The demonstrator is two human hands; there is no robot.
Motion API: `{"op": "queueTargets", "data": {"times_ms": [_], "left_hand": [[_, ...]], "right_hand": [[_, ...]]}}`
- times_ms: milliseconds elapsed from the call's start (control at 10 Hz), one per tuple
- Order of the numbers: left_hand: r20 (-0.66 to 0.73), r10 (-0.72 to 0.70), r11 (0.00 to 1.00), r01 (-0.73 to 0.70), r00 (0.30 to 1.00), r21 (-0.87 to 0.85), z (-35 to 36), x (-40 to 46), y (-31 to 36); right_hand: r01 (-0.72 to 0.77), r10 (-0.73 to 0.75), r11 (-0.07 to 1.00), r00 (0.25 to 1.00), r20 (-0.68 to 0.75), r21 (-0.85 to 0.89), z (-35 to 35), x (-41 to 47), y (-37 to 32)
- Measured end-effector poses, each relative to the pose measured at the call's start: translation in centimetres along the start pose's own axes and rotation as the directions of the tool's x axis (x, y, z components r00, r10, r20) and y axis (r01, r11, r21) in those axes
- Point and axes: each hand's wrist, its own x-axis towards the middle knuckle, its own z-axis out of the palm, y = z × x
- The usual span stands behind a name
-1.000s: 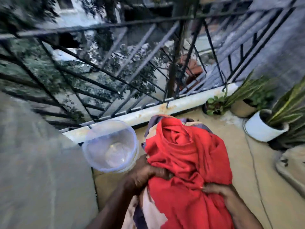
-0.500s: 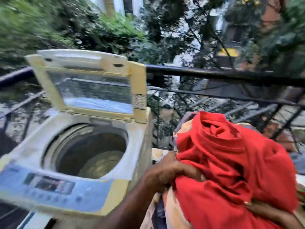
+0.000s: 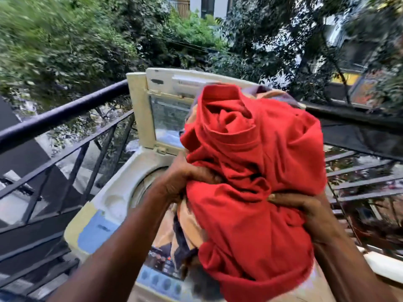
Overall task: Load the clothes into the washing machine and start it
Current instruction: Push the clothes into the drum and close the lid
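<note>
A big bundle of clothes, red cloth outermost with peach and dark pieces underneath, fills the middle of the head view. My left hand grips its left side and my right hand grips its right side. The bundle hangs directly above a yellowed top-loading washing machine. Its lid stands raised at the back. The drum opening is mostly hidden behind the clothes and my left arm. Below the bundle shows the blue control panel with its round buttons.
A dark metal balcony railing runs along the left of the machine and continues behind it to the right. Dense trees and buildings lie beyond. A white ledge shows at the lower right.
The view has swung from the balcony floor and plant pots to the washing machine. The bundle, held in both hands throughout, now sits over the open machine instead of beside it.
</note>
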Motion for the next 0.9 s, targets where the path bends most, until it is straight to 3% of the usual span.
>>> {"op": "queueTargets", "data": {"times_ms": [100, 200, 300, 400, 500, 700, 800, 900], "left_hand": [[-0.116, 0.073, 0.990, -0.086, 0.991, -0.111, -3.6, 0.6, 0.0], [-0.221, 0.059, 0.979, -0.099, 0.974, -0.177, -8.2, 1.8, -2.0], [-0.350, -0.089, 0.981, 0.022, 0.932, -0.191, -10.7, 3.4, -4.6], [-0.474, -0.302, 0.949, 0.213, 0.827, -0.234, -14.3, 4.8, -8.9], [-0.462, -0.310, 0.950, 0.280, 0.831, -0.134, -15.2, 4.4, -11.3], [-0.543, -0.347, 0.870, 0.478, 0.765, 0.117, -18.1, 5.6, -16.3], [-0.589, -0.408, 0.774, 0.606, 0.697, 0.181, -19.0, 7.1, -18.3], [-0.632, -0.458, 0.749, 0.655, 0.626, 0.106, -18.5, 8.1, -18.8]], "right_hand": [[-0.042, 0.055, 0.993, 0.991, 0.122, -0.111, 6.1, 2.5, 0.5], [-0.100, 0.109, 0.989, 0.991, 0.076, -0.112, 10.0, 7.8, 5.8], [-0.045, 0.040, 0.994, 0.998, -0.051, -0.096, 11.2, 9.4, 9.3], [-0.002, -0.012, 0.984, 0.997, -0.077, -0.176, 12.8, 10.5, 15.4], [0.010, -0.020, 0.966, 0.999, -0.036, -0.260, 13.2, 10.5, 19.2], [-0.170, 0.274, 0.795, 0.957, 0.095, -0.582, 13.9, 11.0, 25.3], [-0.366, 0.531, 0.678, 0.844, 0.080, -0.637, 14.7, 11.7, 27.1], [-0.498, 0.650, 0.567, 0.760, -0.015, -0.656, 15.5, 12.1, 27.8]]}}
